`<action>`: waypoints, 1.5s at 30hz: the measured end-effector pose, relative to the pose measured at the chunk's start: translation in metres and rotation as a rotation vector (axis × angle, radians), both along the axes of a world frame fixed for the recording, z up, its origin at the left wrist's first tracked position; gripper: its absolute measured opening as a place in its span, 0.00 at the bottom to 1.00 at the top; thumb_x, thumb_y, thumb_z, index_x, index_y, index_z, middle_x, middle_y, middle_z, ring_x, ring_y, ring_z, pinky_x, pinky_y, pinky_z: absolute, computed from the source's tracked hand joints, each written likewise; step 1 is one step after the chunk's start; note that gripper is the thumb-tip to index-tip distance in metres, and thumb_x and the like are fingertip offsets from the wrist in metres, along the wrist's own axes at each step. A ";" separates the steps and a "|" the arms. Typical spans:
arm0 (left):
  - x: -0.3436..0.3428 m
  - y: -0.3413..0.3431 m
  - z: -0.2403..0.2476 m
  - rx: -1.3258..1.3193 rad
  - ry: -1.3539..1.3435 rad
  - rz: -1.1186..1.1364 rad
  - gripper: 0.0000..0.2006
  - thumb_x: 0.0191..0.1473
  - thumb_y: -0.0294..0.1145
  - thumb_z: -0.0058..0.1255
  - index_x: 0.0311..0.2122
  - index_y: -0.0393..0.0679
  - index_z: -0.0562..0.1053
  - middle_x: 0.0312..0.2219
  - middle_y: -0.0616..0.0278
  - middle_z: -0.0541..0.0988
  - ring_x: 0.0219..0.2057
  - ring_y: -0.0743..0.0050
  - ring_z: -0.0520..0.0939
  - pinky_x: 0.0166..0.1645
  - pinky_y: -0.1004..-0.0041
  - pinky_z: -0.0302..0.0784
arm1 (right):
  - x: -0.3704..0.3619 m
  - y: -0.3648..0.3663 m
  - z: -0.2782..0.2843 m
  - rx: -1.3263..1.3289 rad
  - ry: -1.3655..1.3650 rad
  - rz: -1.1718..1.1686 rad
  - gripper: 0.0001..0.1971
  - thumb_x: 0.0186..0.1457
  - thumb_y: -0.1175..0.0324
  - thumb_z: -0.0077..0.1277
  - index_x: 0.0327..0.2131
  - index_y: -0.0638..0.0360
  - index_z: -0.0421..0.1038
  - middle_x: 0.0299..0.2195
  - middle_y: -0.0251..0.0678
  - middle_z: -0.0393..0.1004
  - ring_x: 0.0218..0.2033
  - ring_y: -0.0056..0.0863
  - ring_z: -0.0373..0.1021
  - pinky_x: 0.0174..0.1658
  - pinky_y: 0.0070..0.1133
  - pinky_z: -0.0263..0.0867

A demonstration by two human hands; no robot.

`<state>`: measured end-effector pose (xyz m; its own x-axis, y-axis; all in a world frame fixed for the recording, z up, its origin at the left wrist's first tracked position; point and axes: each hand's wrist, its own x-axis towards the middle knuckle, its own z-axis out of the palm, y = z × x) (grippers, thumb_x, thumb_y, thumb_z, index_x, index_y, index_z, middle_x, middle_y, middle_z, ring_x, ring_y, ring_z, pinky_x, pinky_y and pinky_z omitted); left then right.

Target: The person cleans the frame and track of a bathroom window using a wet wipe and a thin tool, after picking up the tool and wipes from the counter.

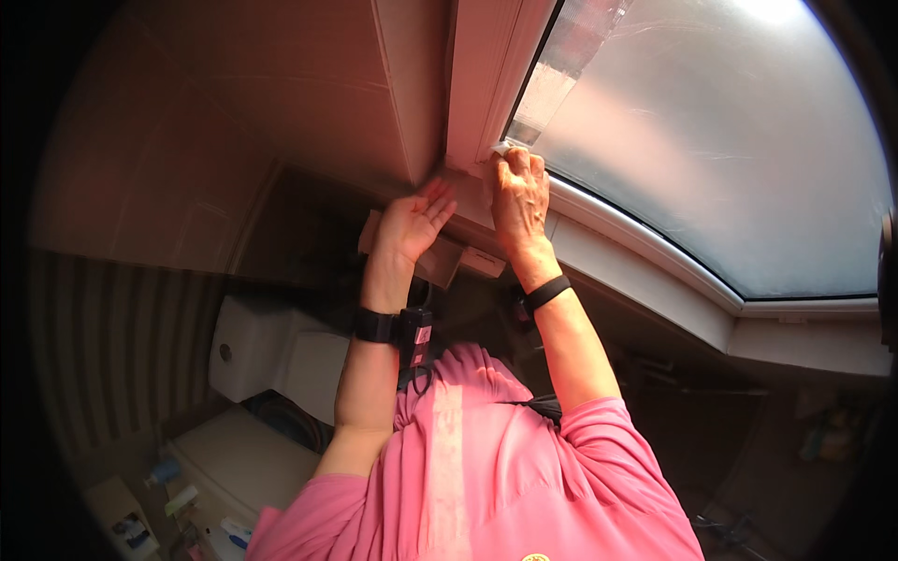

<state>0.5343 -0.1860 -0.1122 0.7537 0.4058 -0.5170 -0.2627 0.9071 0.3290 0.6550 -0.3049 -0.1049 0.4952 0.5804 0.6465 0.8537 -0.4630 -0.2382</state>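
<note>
My right hand is closed on a small white crumpled wipe, pressing it at the lower left corner of the frosted window. Most of the wipe is hidden under my fingers, and I cannot tell whether it is cloth or paper. The white window frame runs up just left of this hand. My left hand is open beside the sill corner, fingers spread and slightly blurred, with nothing in it. A strip of clear tape or film lies along the glass's left edge.
A pale sill runs below the window to the right. Tiled wall rises at the left. Below stand a white toilet, a small box and a counter with small items.
</note>
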 end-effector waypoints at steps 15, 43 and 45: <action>-0.001 -0.002 0.012 -0.017 -0.067 -0.029 0.21 0.46 0.18 0.29 0.49 0.32 0.61 0.49 0.47 0.64 0.54 0.54 0.63 0.55 0.59 0.61 | 0.002 -0.020 0.027 -0.143 0.079 0.007 0.10 0.42 0.76 0.47 0.32 0.55 0.71 0.31 0.37 0.66 0.33 0.35 0.66 0.35 0.26 0.65; 0.015 -0.006 -0.008 0.278 0.131 0.138 0.10 0.43 0.16 0.50 0.34 0.38 0.71 0.31 0.62 0.75 0.31 0.73 0.76 0.35 0.74 0.76 | -0.024 -0.066 0.032 0.149 0.503 0.227 0.13 0.47 0.78 0.46 0.39 0.57 0.71 0.39 0.39 0.71 0.36 0.35 0.70 0.40 0.23 0.66; 0.021 -0.005 0.009 0.385 0.030 0.245 0.10 0.42 0.15 0.51 0.33 0.38 0.72 0.31 0.61 0.75 0.31 0.70 0.77 0.36 0.74 0.77 | -0.011 -0.087 0.030 0.175 0.578 0.172 0.10 0.47 0.77 0.46 0.35 0.60 0.72 0.34 0.41 0.71 0.34 0.37 0.70 0.38 0.24 0.66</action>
<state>0.5552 -0.1908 -0.1031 0.5986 0.7370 -0.3139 -0.4390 0.6296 0.6410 0.6442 -0.3918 -0.0751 0.7022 0.5927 0.3946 0.6229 -0.2429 -0.7437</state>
